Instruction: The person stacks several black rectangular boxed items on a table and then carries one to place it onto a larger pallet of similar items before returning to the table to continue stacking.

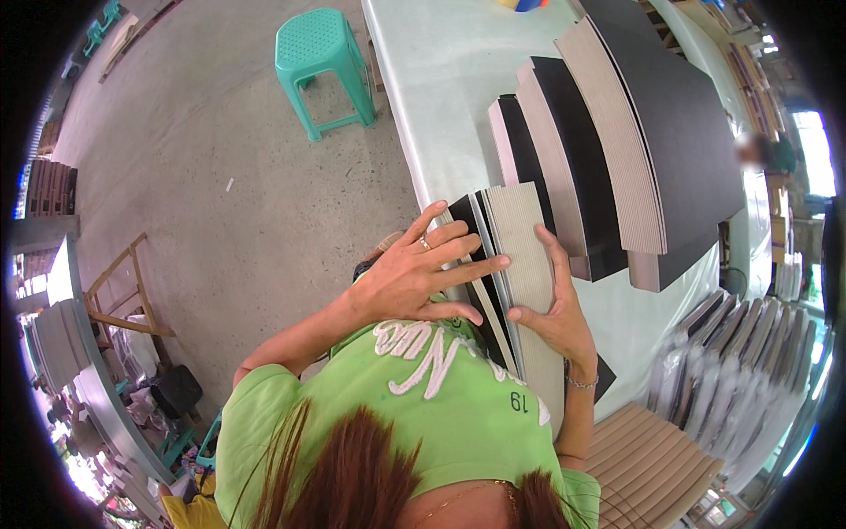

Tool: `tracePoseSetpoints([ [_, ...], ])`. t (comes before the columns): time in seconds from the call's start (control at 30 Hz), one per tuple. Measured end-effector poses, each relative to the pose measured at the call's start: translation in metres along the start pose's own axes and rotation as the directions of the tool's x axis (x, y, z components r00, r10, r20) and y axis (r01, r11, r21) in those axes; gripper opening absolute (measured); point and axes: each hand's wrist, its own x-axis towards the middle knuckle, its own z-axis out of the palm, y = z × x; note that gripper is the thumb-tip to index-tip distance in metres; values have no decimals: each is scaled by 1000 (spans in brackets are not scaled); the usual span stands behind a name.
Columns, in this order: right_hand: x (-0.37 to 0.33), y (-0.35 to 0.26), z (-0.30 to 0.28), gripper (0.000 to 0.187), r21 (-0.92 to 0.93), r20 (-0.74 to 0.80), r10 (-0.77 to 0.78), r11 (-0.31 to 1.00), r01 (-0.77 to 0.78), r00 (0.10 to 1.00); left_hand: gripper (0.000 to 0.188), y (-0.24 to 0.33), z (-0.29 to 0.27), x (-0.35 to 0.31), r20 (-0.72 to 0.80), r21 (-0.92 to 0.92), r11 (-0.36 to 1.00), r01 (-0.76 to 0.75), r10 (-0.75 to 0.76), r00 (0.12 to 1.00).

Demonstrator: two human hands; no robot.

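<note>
Grey concrete floor (220, 106) is spreading across the left half of the view, and beside it a pale tabletop (441, 62) is running away from the person, its left edge bordering the floor. Toward the tabletop's right edge a large stack of dark boards (692, 154) is lying with its ribbed beige side facing the person's left. A light-green shirt (467, 445) is filling the near end and hiding the tabletop's near left corner. Beyond the right edge, plastic-wrapped panels (749, 370) are standing in a row, and nearer, a tan ribbed stack (648, 458) is showing past the right arm. On the floor, off the tabletop's left edge, a teal stool (319, 44) is standing well apart from the hands. A middle black stack (582, 167) is lying just left of the large one, and the handled stack (520, 225), beige, grey and black, is resting by the left edge close against the shirt. A narrow black stack (522, 137) is sitting immediately beyond it, crowding its far right side. The left hand (423, 269) is lying over the handled stack's dark layers, fingers spread apart and covering part of them. The right hand (564, 326) is touching its beige layers, thumb and forefinger apart; whether it is clamping, I cannot tell. A bracelet (582, 383) is circling the right wrist, and a ring (424, 242) is sitting on a left finger.
</note>
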Motion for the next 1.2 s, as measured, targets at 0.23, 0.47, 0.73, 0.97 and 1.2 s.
tracePoseSetpoints([
  [0.23,0,1,-1,104,-1,2,15,1000,-15,1000,74,-1,1,-3,-8,-15,1000,10,-10,1000],
  [0.47,-1,3,-2,103,41,-13,35,999,-35,999,72,2,-3,-1,20,9,1000,18,-19,1000],
  [0.73,-1,3,-2,103,66,-6,47,997,-47,999,71,1,-3,0,11,8,1000,11,-11,1000],
  [0.97,0,-1,-4,101,-13,-5,3,1000,-3,1000,72,-3,-4,5,-91,-63,997,-42,36,995],
  [1.2,0,3,-4,101,35,-12,13,999,-13,1000,81,10,-7,19,72,87,996,-32,26,997],
])
